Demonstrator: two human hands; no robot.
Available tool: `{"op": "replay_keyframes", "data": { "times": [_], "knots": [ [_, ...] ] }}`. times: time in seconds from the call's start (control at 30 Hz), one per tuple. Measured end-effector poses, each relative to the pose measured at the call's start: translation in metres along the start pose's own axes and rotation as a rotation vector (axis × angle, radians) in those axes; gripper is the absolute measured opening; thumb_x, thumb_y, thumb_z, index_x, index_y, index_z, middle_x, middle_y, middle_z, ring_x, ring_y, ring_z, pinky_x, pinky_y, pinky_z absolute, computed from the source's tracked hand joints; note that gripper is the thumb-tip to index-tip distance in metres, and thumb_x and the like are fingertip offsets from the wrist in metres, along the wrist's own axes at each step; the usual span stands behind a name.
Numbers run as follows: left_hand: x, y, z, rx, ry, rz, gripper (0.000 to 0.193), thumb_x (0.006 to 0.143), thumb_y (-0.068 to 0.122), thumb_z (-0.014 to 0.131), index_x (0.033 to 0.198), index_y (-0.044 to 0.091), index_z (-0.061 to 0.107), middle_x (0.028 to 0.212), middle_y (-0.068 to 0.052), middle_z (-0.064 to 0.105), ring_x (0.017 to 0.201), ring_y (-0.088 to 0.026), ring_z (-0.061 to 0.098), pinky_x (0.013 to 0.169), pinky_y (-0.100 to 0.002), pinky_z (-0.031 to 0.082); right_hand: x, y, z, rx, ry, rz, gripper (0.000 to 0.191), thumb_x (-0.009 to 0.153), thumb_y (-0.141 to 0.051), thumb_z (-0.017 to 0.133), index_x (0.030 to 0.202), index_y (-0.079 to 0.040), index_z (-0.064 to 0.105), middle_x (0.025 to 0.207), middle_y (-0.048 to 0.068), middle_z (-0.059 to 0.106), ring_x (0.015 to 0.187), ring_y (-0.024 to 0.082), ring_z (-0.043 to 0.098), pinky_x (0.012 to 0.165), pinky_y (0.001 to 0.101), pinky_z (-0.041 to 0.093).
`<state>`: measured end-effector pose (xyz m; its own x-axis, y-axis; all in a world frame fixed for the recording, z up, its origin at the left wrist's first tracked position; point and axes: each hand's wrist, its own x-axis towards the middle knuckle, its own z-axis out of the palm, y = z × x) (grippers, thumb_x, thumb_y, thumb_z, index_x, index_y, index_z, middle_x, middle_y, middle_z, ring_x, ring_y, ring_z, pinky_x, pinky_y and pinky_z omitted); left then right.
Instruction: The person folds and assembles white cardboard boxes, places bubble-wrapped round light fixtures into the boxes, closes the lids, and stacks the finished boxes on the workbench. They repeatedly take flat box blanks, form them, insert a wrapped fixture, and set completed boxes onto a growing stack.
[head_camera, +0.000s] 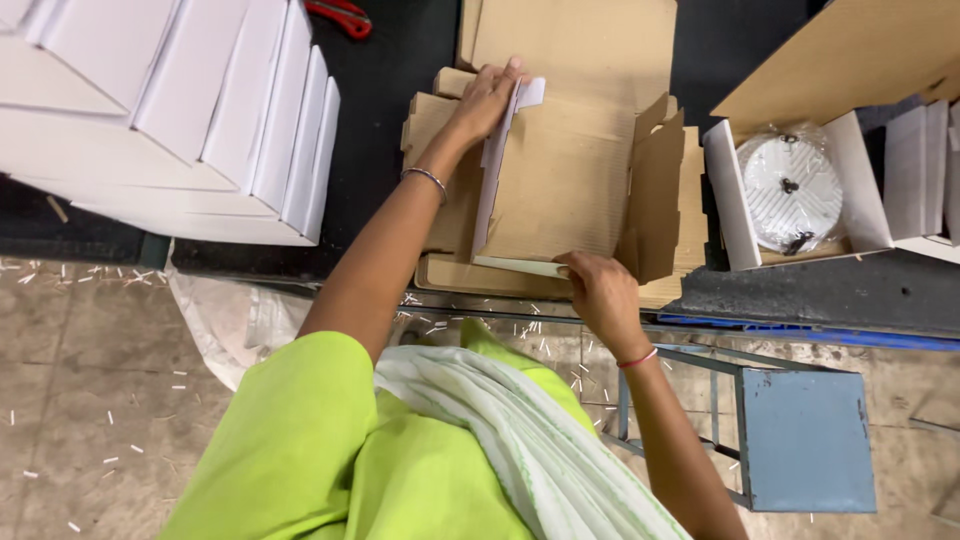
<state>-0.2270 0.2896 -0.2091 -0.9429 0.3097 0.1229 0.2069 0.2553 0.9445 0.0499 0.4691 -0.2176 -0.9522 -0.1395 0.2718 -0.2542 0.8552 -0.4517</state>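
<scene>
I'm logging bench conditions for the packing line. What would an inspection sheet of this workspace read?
Surface: dark workbench, mostly covered.
Job's things: flat brown carton blank with its side flaps being raised, white faces showing.
Clutter: stacked white folded boxes; red-handled scissors; open box holding a bagged round white part.
Hands: left hand presses the far flap; right hand pinches the near flap.
Cables: nothing seen.
Surroundings: blue metal stool; white paper scraps on the stone floor.
</scene>
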Motion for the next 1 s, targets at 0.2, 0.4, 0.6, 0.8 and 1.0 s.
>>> {"op": "replay_keyframes", "data": {
  "times": [0.2, 0.4, 0.6, 0.8, 1.0],
  "knots": [
    [-0.008, 0.01, -0.004, -0.209, 0.149, 0.01, 0.069, 0.1, 0.061, 0.035, 0.102, 0.005, 0.076, 0.102, -0.009, 0.061, 0.092, -0.021, 0.062, 0.071, -0.036, 0.055, 0.001, 0.001, 0.004, 0.01, 0.034, 0.012, 0.021, 0.086, -0.001, 0.066, 0.102, -0.013, 0.072, 0.091, 0.005, 0.075, 0.086, 0.029, 0.071, 0.075, 0.042, 0.054],
    [-0.029, -0.009, -0.002, -0.501, 0.129, -0.159, 0.063, 0.105, 0.059, 0.037, 0.094, 0.007, 0.07, 0.081, -0.002, 0.057, 0.075, -0.013, 0.053, 0.067, -0.027, 0.043, 0.004, 0.001, 0.005, -0.008, 0.026, 0.014, 0.023, 0.083, -0.001, 0.066, 0.102, -0.011, 0.072, 0.091, 0.005, 0.075, 0.084, 0.031, 0.069, 0.075, 0.0431, 0.054],
    [-0.018, -0.03, 0.009, -0.516, 0.153, 0.186, 0.037, 0.108, 0.043, 0.058, 0.113, 0.007, 0.056, 0.1, -0.002, 0.058, 0.092, -0.011, 0.053, 0.083, -0.028, 0.045, 0.004, 0.002, 0.004, -0.022, 0.012, -0.011, 0.018, 0.087, -0.003, 0.067, 0.101, -0.013, 0.072, 0.092, 0.006, 0.074, 0.086, 0.03, 0.07, 0.075, 0.0435, 0.054],
    [-0.033, -0.033, 0.004, -0.52, 0.085, 0.301, 0.045, 0.107, 0.045, 0.062, 0.126, 0.009, 0.045, 0.119, -0.008, 0.068, 0.116, -0.017, 0.062, 0.103, -0.034, 0.049, 0.009, 0.002, 0.005, -0.063, -0.029, 0.035, 0.021, 0.086, -0.003, 0.067, 0.103, -0.015, 0.073, 0.092, 0.006, 0.075, 0.084, 0.031, 0.07, 0.073, 0.0443, 0.054],
    [-0.051, -0.033, -0.022, -0.383, -0.121, 0.113, 0.08, 0.095, 0.066, 0.063, 0.146, 0.013, 0.031, 0.133, -0.014, 0.059, 0.13, -0.025, 0.053, 0.112, -0.043, 0.045, 0.019, -0.016, -0.014, -0.037, -0.165, -0.009, 0.048, 0.084, 0.002, 0.063, 0.126, -0.021, 0.065, 0.104, 0.007, 0.074, 0.09, 0.033, 0.07, 0.073, 0.0461, 0.055]
  ]
}}
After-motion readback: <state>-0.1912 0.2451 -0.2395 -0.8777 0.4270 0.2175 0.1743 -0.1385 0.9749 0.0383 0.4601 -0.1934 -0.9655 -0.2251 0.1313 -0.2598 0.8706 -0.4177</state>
